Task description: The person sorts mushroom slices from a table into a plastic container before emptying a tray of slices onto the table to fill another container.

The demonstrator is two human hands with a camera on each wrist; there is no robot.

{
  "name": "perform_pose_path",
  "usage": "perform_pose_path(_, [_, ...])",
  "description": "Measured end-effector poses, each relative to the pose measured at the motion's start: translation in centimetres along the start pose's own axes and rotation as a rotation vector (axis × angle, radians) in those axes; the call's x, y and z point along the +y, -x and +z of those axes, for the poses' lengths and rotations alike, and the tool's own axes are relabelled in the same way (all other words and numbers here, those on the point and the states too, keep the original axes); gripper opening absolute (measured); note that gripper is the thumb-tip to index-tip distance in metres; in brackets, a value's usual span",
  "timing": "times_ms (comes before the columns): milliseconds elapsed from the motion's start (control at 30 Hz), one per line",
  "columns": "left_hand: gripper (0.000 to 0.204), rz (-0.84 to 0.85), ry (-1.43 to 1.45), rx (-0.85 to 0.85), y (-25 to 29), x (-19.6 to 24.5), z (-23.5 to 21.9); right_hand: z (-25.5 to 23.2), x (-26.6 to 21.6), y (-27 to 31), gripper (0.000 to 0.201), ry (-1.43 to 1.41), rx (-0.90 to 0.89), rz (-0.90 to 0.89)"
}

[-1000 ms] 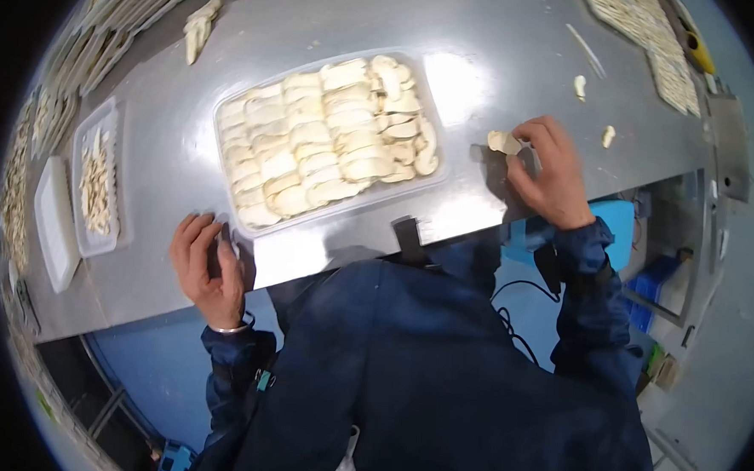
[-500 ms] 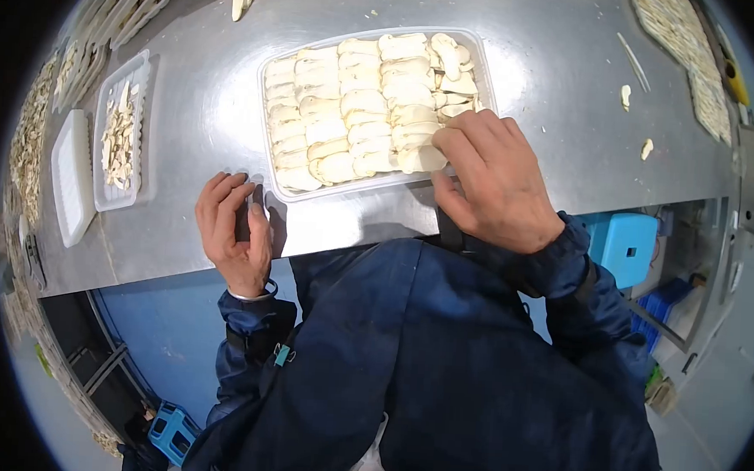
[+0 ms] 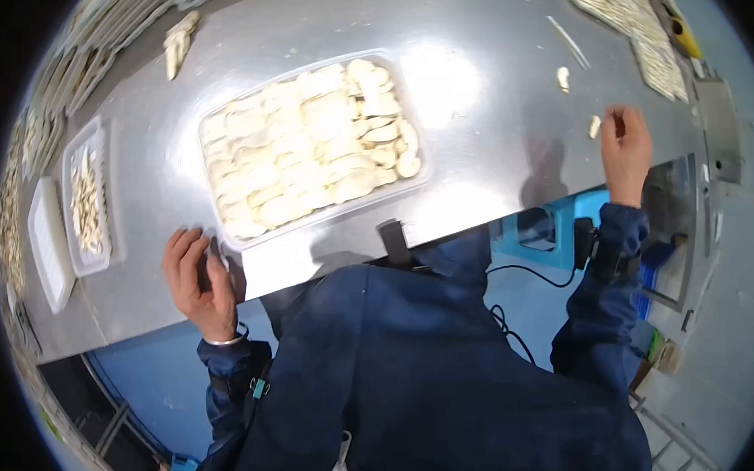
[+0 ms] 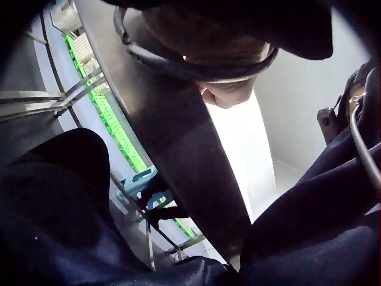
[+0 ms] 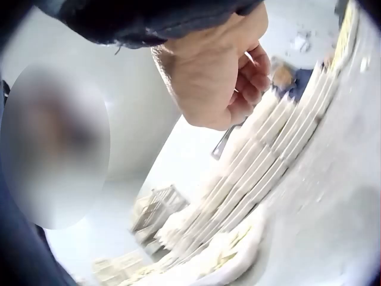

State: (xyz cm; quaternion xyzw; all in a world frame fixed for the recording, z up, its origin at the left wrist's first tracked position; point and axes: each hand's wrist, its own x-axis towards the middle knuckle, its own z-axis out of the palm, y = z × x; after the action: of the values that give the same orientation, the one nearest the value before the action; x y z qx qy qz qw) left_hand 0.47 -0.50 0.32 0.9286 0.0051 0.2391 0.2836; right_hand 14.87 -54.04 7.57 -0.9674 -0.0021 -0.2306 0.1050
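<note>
In the head view a clear tray point(image 3: 425, 171) holds rows of overlapping pale slices point(image 3: 314, 138). My left hand point(image 3: 199, 286) rests at the table's front edge by the tray's near left corner, fingers loosely bent, holding nothing visible. My right hand point(image 3: 627, 155) is far to the tray's right, just right of a small pale piece point(image 3: 594, 127), with no visible contact. Its fingers are loosely curled, and no object shows in them; the right wrist view shows the hand point(image 5: 217, 77) from its palm side. The left wrist view shows part of the hand point(image 4: 229, 92), fingers hidden.
Left on the metal table point(image 3: 483, 173) stand a small tray of thin pieces point(image 3: 87, 203) and a white tray point(image 3: 51, 244). Stacked filled trays point(image 3: 106, 29) are at the back left. A pale bundle point(image 3: 179, 44), another small piece point(image 3: 563, 79) and a thin strip point(image 3: 568, 42) lie behind.
Half a second ago my right hand was at the tray's near right side with a pale slice at its fingers; it has moved right, away from it. The head view has shifted; my left hand stays put.
</note>
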Motion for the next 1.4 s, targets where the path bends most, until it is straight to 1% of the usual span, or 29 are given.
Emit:
perform_pose_path(33, [0.023,-0.009,0.001,-0.009,0.1,-0.1,0.0,0.2,4.4,0.3,0.023,0.21,-0.04,0.015])
perform_pose_path(100, [0.023,-0.013,-0.002,-0.016,0.2,-0.1,-0.1,0.8,8.7,1.4,0.029,0.197,-0.205,0.2])
perform_pose_path(133, [0.023,-0.013,-0.001,-0.016,0.2,-0.1,0.0,0.9,9.6,1.6,0.033,0.184,-0.287,0.293])
perform_pose_path(167, [0.023,-0.014,-0.004,-0.016,0.2,-0.1,0.0,1.0,9.5,1.5,0.035,0.156,-0.291,0.339])
perform_pose_path(233, [0.023,-0.012,-0.014,-0.022,0.2,-0.1,-0.1,2.0,7.7,1.5,0.04,0.092,-0.303,0.436])
perform_pose_path(267, [0.023,-0.009,-0.02,-0.026,0.1,-0.1,-0.1,2.5,6.7,1.3,0.037,0.047,-0.296,0.492])
perform_pose_path(367, [0.023,-0.004,-0.032,-0.034,0.1,0.1,-0.1,4.4,6.5,0.9,0.034,0.178,-0.195,0.334])
perform_pose_path(400, [0.023,-0.006,-0.035,-0.035,0.1,0.1,-0.2,4.9,6.6,0.7,0.032,0.166,-0.192,0.305])
perform_pose_path(500, [0.023,-0.007,-0.043,-0.035,0.0,0.2,-0.2,5.1,6.0,0.4,0.032,0.13,-0.19,0.257])
perform_pose_path(600, [0.023,-0.006,-0.021,-0.032,0.1,0.1,-0.2,4.9,5.4,0.5,0.026,0.17,-0.189,0.175])
perform_pose_path(700, [0.023,-0.012,-0.017,-0.03,0.1,0.1,-0.1,4.7,5.5,0.6,0.02,0.031,-0.111,0.161])
perform_pose_path(733, [0.023,-0.017,-0.016,-0.029,0.1,0.1,-0.2,4.6,5.5,0.7,0.019,-0.046,-0.138,0.176])
perform_pose_path(800, [0.023,-0.022,-0.011,-0.034,0.1,0.0,-0.1,4.0,3.5,0.6,0.018,-0.198,-0.191,0.212])
perform_pose_path(900, [0.023,-0.014,-0.01,-0.036,0.1,0.0,-0.2,3.7,1.8,0.2,0.019,-0.293,-0.287,0.111])
perform_pose_path(933, [0.023,-0.015,-0.007,-0.037,0.1,0.1,-0.2,3.9,2.1,0.1,0.02,-0.286,-0.306,0.07])
perform_pose_path(1033, [0.023,-0.017,-0.011,-0.035,0.0,0.2,-0.2,4.6,4.1,0.5,0.021,-0.292,-0.173,0.054])
perform_pose_path(1133, [0.023,-0.012,-0.016,-0.043,0.0,0.2,-0.2,3.4,3.0,0.8,0.022,-0.172,-0.223,0.061])
perform_pose_path(1233, [0.022,-0.014,0.015,-0.042,0.0,0.1,-0.2,3.5,0.0,0.9,0.023,-0.159,-0.273,-0.055])
perform_pose_path(1300, [0.022,-0.026,0.05,-0.023,0.0,0.3,-0.1,4.2,-0.2,0.9,0.019,-0.182,-0.284,-0.045])
perform_pose_path(1400, [0.021,-0.021,-0.004,-0.036,-0.2,0.5,-0.3,5.2,0.0,0.5,0.016,-0.168,-0.272,-0.062])
